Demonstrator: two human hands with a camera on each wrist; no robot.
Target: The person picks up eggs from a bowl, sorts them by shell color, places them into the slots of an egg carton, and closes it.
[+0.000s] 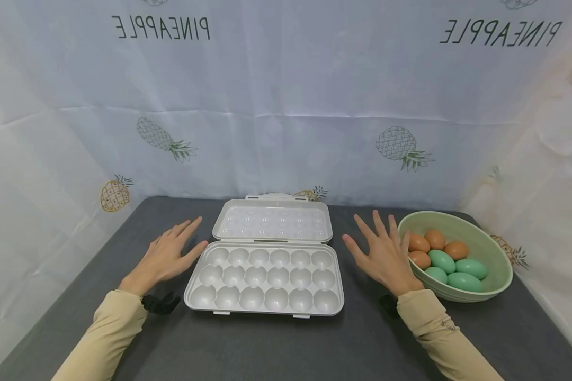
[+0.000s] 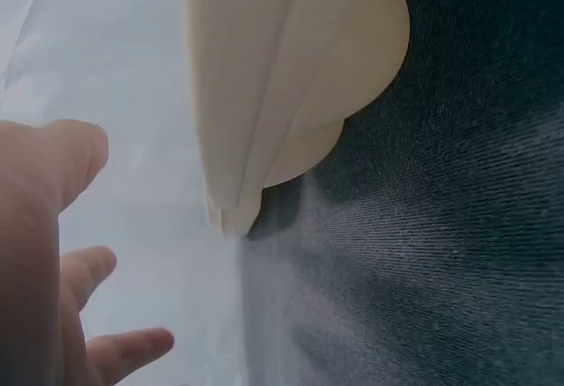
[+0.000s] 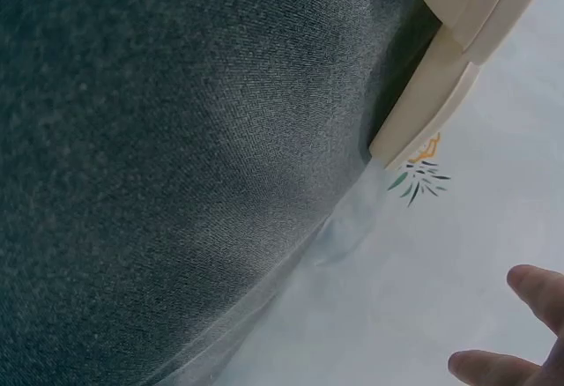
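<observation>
Item one: the word "PINEAPPLE", in thin dark capitals and reading mirror-reversed, stands on the white backdrop cloth [image 1: 286,106] at about eleven o'clock from where I sit. Item two: the same mirrored "PINEAPPLE" stands on that cloth at about one o'clock, above the printed pineapple drawings. I can read no lettering, brand or number on the egg tray [image 1: 267,280], on the bowl [image 1: 486,288], on the eggs [image 1: 445,259] or on the dark table [image 1: 314,344], and my two wrist views show no writing.
</observation>
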